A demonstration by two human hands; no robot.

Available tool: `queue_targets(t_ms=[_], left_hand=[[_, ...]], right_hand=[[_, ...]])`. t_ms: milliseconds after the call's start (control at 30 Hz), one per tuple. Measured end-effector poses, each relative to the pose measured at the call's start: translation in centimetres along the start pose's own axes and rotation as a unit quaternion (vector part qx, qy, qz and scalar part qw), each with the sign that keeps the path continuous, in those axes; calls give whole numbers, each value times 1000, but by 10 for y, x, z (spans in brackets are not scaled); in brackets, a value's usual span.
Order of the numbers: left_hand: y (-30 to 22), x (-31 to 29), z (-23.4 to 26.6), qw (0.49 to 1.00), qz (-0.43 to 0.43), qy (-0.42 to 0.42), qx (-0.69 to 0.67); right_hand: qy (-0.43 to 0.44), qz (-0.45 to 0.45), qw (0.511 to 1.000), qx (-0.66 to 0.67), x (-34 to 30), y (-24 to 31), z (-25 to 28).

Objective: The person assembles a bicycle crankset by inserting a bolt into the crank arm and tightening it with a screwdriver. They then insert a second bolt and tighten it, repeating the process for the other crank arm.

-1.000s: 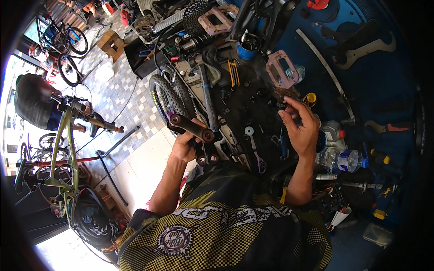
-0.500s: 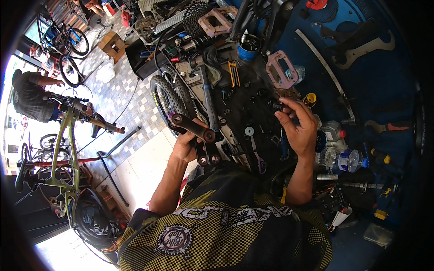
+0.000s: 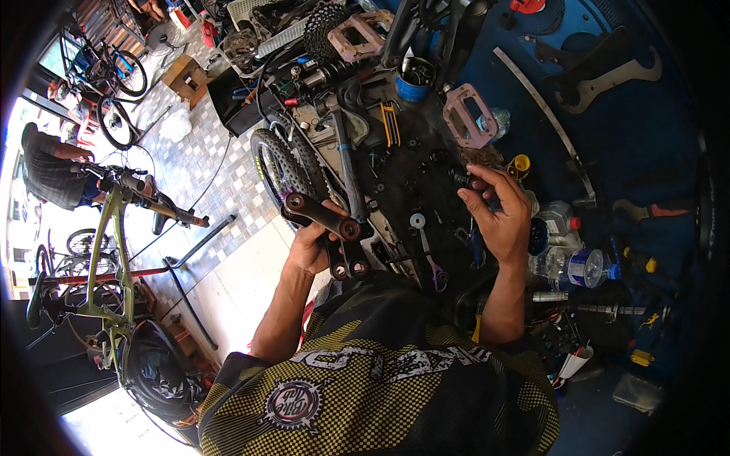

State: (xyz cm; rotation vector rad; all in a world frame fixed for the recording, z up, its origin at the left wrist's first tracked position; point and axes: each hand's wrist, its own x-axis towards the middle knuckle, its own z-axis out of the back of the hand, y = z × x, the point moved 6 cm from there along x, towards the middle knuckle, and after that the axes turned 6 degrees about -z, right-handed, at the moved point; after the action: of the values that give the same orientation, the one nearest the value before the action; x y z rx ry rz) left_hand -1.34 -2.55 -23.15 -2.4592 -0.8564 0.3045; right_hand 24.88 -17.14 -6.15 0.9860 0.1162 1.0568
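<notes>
- Bronze-brown suspension rocker link (image 3: 322, 214) sits clasped in the left hand (image 3: 309, 247), its upper arm slanting down rightward
- Right hand (image 3: 505, 220), I see, pinches a small dark part (image 3: 459, 176), well right of the link

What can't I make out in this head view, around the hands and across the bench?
- Head view: the part of the dark linkage inside the grip, covered by the left hand.
- Head view: whether the right hand touches the small dark piece by its fingers; too small and dark.
- Head view: the red object, cut off by the top edge.
</notes>
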Motion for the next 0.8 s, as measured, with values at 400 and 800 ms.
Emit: queue_targets(t_ms=[400, 800], left_hand=[[-3, -2, -2, 1000, -10, -16, 12], [-8, -4, -12, 999, -16, 16, 33]], right_hand=[[-3, 3, 1000, 4, 0, 3, 0], [5, 6, 1000, 10, -1, 5, -1]])
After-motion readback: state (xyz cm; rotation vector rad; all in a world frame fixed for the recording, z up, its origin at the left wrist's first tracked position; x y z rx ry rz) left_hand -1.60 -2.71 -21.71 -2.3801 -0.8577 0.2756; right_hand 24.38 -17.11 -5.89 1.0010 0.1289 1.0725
